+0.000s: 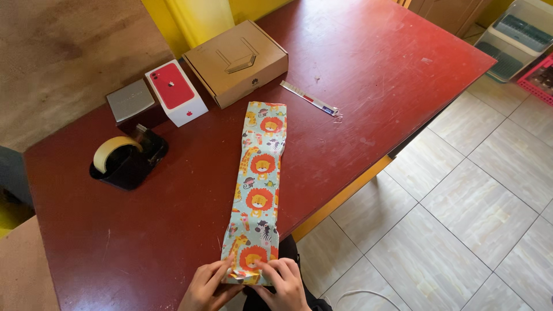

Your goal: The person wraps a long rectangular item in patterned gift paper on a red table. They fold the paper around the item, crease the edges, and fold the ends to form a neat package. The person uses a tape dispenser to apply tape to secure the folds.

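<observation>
Pinching folded wrapping paper [257, 190] — left hand [208, 286], right hand [284, 284]

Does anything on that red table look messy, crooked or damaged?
Nothing spilled. The red table is scuffed and scratched, and a thin strip lies slanted near the brown box. The folded wrapping paper lies at an angle, both hands at its near end.

A black tape dispenser [128, 158], grey box [130, 101], red-and-white box [175, 92] and cardboard box [236, 62] share the red table [368, 69].
</observation>
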